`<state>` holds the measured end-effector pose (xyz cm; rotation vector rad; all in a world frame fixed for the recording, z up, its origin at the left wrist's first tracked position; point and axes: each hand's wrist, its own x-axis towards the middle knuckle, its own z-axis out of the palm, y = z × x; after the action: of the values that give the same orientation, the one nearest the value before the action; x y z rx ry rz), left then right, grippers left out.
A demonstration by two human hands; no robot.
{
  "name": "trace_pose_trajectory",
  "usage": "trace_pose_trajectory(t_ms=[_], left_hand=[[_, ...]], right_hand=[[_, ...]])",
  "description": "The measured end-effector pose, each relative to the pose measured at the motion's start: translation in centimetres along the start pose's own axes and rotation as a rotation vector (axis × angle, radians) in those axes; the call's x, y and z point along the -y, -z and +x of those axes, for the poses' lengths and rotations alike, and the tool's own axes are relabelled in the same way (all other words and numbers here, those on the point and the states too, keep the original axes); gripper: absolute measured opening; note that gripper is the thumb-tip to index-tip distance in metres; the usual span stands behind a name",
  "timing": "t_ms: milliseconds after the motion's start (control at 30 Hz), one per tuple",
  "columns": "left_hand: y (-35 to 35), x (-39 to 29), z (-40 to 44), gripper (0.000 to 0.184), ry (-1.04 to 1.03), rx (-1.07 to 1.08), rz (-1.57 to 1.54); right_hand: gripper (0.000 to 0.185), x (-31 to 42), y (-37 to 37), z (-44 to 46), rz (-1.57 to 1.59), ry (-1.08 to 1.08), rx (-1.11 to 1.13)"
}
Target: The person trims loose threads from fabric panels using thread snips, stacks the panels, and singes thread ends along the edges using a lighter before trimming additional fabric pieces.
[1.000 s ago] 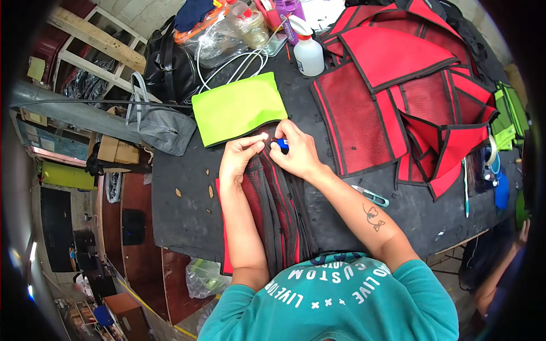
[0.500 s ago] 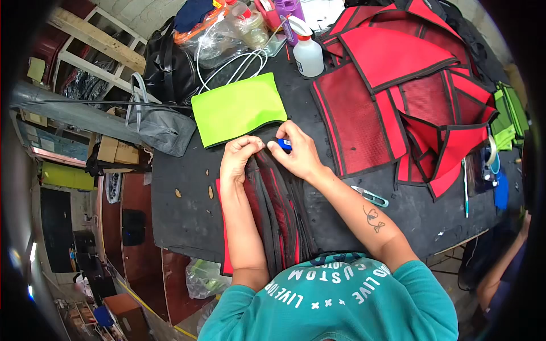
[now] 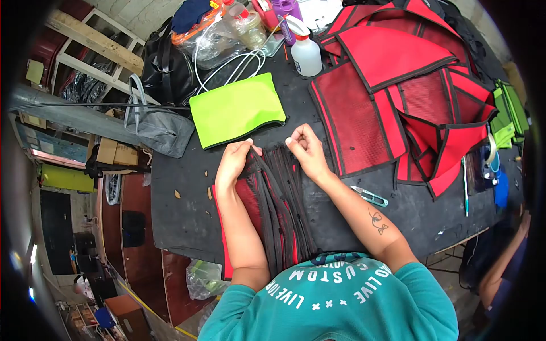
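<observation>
Left hand pinches near mesh stack at far end; right hand curls, contents indiscernible; handling appears unfinished.

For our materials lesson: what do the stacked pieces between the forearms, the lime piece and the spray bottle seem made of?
Stacked pieces: probably matte synthetic mesh; fine red ribbing and black edging show.
Lime piece: perhaps smooth, matte coated cloth, given its soft bends.
Spray bottle: likely smooth plastic; its whitish body looks translucent.

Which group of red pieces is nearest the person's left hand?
The bunched stack beside the left hand, running back between the forearms; the sprawling pile lies beyond the right hand.
</observation>
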<state>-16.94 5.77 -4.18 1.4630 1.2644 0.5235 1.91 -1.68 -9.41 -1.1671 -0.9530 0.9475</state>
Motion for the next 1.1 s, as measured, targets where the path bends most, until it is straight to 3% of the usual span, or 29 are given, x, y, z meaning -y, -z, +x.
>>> trace_pose_trajectory(t_ms=[167,267,700,933,1100], left_hand=[[0.9,-0.1,-0.5,0.033,0.062,0.115,-0.092],[1.2,-0.2,-1.3,0.033,-0.003,0.115,-0.161],[1.9,-0.5,-2.3,0.032,-0.109,0.122,-0.230],[1.7,-1.1,-2.5,0.032,-0.075,0.139,-0.249],[1.0,-1.5,-2.6,0.033,-0.102,0.130,-0.216]], right_hand=[[0.025,0.2,-0.5,0.1,-0.063,0.055,0.037],[0.022,0.8,-1.4,0.1,-0.496,0.400,-0.015],[0.023,2.2,-3.5,0.3,-0.603,0.409,0.120],[0.022,3.1,-3.6,-0.3,-0.690,0.275,0.086],[0.024,2.0,-4.0,-0.1,-0.646,0.342,0.147]])
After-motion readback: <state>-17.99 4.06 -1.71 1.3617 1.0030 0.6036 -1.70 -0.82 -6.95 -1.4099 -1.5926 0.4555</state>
